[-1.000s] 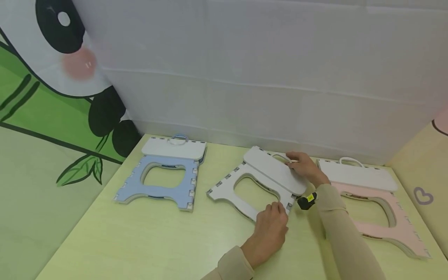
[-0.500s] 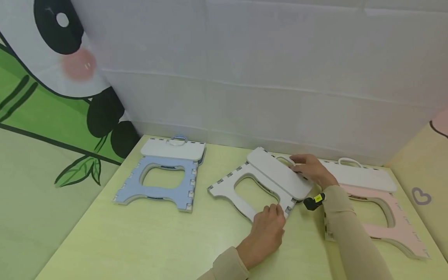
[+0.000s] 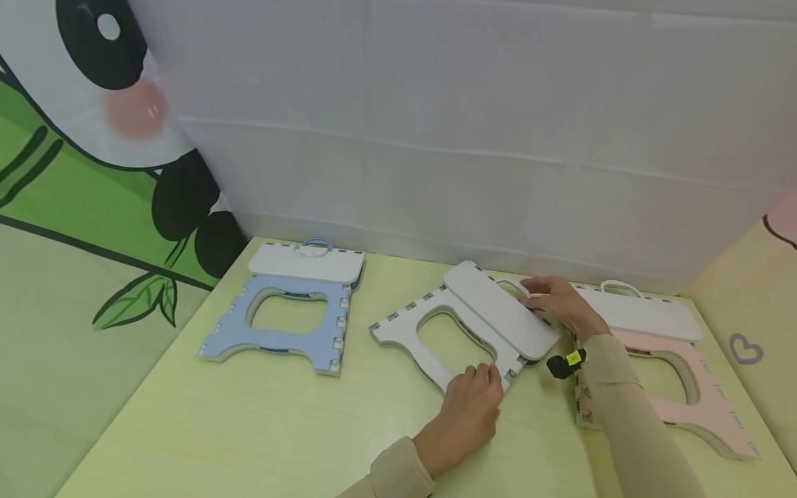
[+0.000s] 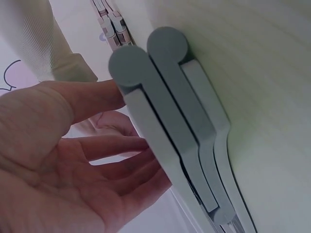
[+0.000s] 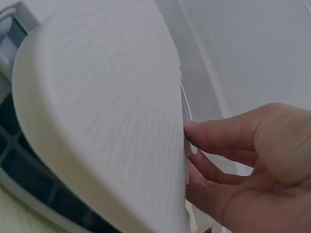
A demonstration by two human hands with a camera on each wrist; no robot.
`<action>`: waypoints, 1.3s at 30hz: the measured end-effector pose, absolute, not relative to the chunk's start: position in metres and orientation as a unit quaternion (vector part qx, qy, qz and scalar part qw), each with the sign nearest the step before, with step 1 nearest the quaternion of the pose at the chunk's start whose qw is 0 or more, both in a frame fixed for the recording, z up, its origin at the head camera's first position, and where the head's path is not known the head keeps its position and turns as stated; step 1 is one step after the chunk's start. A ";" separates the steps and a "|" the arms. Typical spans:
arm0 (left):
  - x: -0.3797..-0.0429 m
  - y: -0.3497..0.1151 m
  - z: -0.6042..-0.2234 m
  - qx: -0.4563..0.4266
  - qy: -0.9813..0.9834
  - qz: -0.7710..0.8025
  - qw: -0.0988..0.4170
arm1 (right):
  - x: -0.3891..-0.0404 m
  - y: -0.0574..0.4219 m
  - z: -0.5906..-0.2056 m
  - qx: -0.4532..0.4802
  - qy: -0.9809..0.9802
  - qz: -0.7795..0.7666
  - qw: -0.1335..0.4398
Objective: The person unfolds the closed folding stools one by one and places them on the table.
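A white folding stool (image 3: 492, 304) lies folded and askew in the middle of the table, its seat panel toward the back wall. My left hand (image 3: 465, 415) grips the leg frame at its near side, fingers over the bar by the oval opening. In the left wrist view, the thumb and fingers of my left hand (image 4: 92, 150) lie against the stool's edge, beside the grey hinged legs (image 4: 170, 102). My right hand (image 3: 563, 304) pinches the seat's back edge beside the loop handle (image 3: 513, 286). The right wrist view shows my right hand (image 5: 248, 170) with thumb and fingers at that edge.
A blue-and-white folding stool (image 3: 280, 339) lies folded at the left. At the right is a pink-and-white one (image 3: 716, 394), partly under my right forearm. A white cloth wall (image 3: 398, 173) rises behind the pale yellow table (image 3: 249, 436).
The white stool's seat end has swung a little to the right, my right hand moving with it. My left hand has shifted slightly left and toward me. The other stools stay put.
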State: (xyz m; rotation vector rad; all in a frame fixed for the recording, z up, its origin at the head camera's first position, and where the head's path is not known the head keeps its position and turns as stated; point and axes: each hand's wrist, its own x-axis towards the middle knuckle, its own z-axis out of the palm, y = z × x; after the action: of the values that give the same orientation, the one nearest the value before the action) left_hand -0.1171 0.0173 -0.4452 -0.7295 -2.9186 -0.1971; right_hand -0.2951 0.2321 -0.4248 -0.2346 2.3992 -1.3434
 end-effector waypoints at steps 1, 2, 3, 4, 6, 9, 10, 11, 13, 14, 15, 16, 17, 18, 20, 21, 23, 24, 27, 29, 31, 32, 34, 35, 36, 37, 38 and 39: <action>-0.117 0.017 -0.445 -0.243 -0.966 -0.065 0.065 | -0.295 0.233 -0.424 -0.082 0.855 -0.476 0.189; -0.117 0.016 -0.445 -0.245 -0.965 -0.064 0.067 | -0.294 0.234 -0.424 -0.080 0.855 -0.477 0.189; -0.117 0.015 -0.445 -0.247 -0.965 -0.063 0.068 | -0.293 0.234 -0.423 -0.079 0.855 -0.477 0.188; -0.117 0.014 -0.445 -0.248 -0.964 -0.061 0.071 | -0.292 0.235 -0.423 -0.079 0.857 -0.474 0.186; -0.117 0.011 -0.445 -0.252 -0.963 -0.058 0.078 | -0.291 0.236 -0.421 -0.076 0.861 -0.469 0.183; -0.116 0.007 -0.445 -0.259 -0.960 -0.059 0.091 | -0.289 0.238 -0.418 -0.072 0.863 -0.466 0.181; -0.116 0.006 -0.445 -0.262 -0.958 -0.060 0.096 | -0.288 0.239 -0.417 -0.069 0.863 -0.466 0.182; -0.116 0.005 -0.446 -0.264 -0.957 -0.063 0.100 | -0.288 0.239 -0.415 -0.067 0.862 -0.468 0.183; -0.117 0.002 -0.447 -0.268 -0.955 -0.065 0.109 | -0.287 0.239 -0.413 -0.064 0.860 -0.471 0.186; -0.117 0.001 -0.447 -0.270 -0.954 -0.067 0.112 | -0.286 0.240 -0.412 -0.064 0.861 -0.470 0.186; -0.117 0.001 -0.447 -0.272 -0.953 -0.067 0.116 | -0.286 0.240 -0.411 -0.063 0.861 -0.469 0.186; -0.117 0.000 -0.448 -0.274 -0.952 -0.067 0.119 | -0.285 0.241 -0.410 -0.062 0.862 -0.467 0.186; -0.117 -0.001 -0.448 -0.277 -0.951 -0.066 0.123 | -0.285 0.242 -0.410 -0.064 0.865 -0.463 0.184; -0.117 -0.001 -0.449 -0.279 -0.950 -0.064 0.128 | -0.285 0.242 -0.410 -0.065 0.866 -0.461 0.181; -0.118 -0.002 -0.449 -0.284 -0.947 -0.061 0.138 | -0.284 0.244 -0.409 -0.068 0.869 -0.458 0.176; -0.118 -0.003 -0.449 -0.286 -0.945 -0.059 0.145 | -0.283 0.245 -0.409 -0.070 0.869 -0.457 0.173; -0.119 -0.003 -0.449 -0.289 -0.943 -0.053 0.156 | -0.282 0.247 -0.408 -0.073 0.869 -0.459 0.167; -0.119 -0.004 -0.449 -0.290 -0.942 -0.051 0.161 | -0.282 0.248 -0.407 -0.073 0.871 -0.457 0.165; -0.120 -0.004 -0.450 -0.296 -0.938 -0.045 0.174 | -0.280 0.252 -0.405 -0.078 0.876 -0.451 0.154; -0.121 -0.005 -0.451 -0.302 -0.935 -0.044 0.183 | -0.278 0.255 -0.404 -0.076 0.873 -0.458 0.153; -0.122 -0.005 -0.452 -0.307 -0.931 -0.043 0.192 | -0.275 0.257 -0.403 -0.076 0.867 -0.468 0.150; -0.122 -0.005 -0.452 -0.309 -0.930 -0.042 0.194 | -0.274 0.258 -0.403 -0.075 0.865 -0.474 0.149; -0.123 -0.006 -0.452 -0.312 -0.928 -0.044 0.198 | -0.273 0.260 -0.401 -0.071 0.859 -0.485 0.148; -0.123 -0.006 -0.452 -0.314 -0.927 -0.045 0.200 | -0.272 0.260 -0.400 -0.072 0.859 -0.485 0.147; -0.124 -0.007 -0.452 -0.315 -0.927 -0.048 0.200 | -0.272 0.261 -0.399 -0.074 0.859 -0.485 0.145; -0.124 -0.008 -0.452 -0.316 -0.926 -0.051 0.199 | -0.272 0.261 -0.397 -0.072 0.859 -0.486 0.146; -0.124 -0.008 -0.452 -0.317 -0.925 -0.055 0.201 | -0.272 0.262 -0.396 -0.074 0.858 -0.487 0.147; -0.124 -0.009 -0.452 -0.319 -0.924 -0.058 0.204 | -0.271 0.263 -0.395 -0.074 0.857 -0.488 0.148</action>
State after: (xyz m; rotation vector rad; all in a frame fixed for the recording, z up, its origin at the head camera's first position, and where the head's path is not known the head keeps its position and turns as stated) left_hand -0.1242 -0.0089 -0.4519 -0.8910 -2.5769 -0.1628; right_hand -0.2712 0.2631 -0.3954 -0.2121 2.4649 -1.4031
